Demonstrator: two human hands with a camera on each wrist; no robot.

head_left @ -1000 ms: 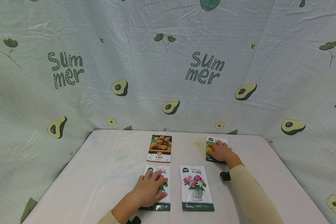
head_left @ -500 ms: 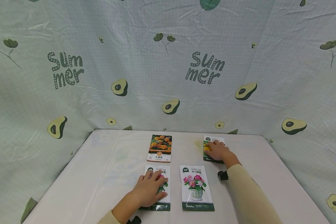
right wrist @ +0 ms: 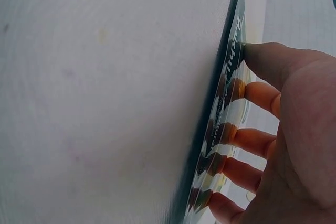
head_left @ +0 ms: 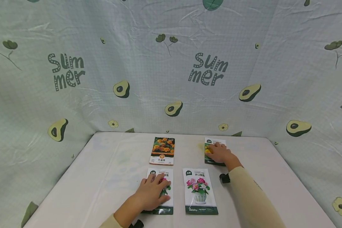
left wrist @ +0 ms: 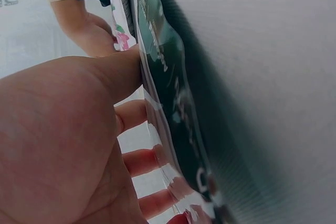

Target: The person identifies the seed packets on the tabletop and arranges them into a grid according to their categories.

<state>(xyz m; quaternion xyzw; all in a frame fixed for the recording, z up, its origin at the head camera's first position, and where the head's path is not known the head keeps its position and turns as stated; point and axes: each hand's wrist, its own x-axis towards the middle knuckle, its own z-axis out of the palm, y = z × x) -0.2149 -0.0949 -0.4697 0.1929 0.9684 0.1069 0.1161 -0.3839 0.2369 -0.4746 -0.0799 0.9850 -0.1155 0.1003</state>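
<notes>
Four fingertips and the thumb of my left hand [head_left: 150, 193] rest on a white and green seed packet [head_left: 166, 210] at the front left of the table. Part of its printed flower picture is covered by the hand. At the back right, my right hand [head_left: 220, 154] lies over another seed packet [head_left: 212, 161] with yellow print. In the right wrist view, the spread fingertips press on the face of that packet [right wrist: 233, 59], which lies flat on the table. Beside my left hand lies a third packet [head_left: 200, 193] showing pink flowers in a pot.
A seed packet with orange flowers [head_left: 162, 151] lies at the back, left of my right hand's packet. Behind the pale table [head_left: 108, 177] hangs a curtain [head_left: 148, 72] printed with avocados. Each wrist wears a black strap [head_left: 224, 178].
My right hand has slid its packet a little to the left along the back of the table. The left hand and the other packets stay where they were.
</notes>
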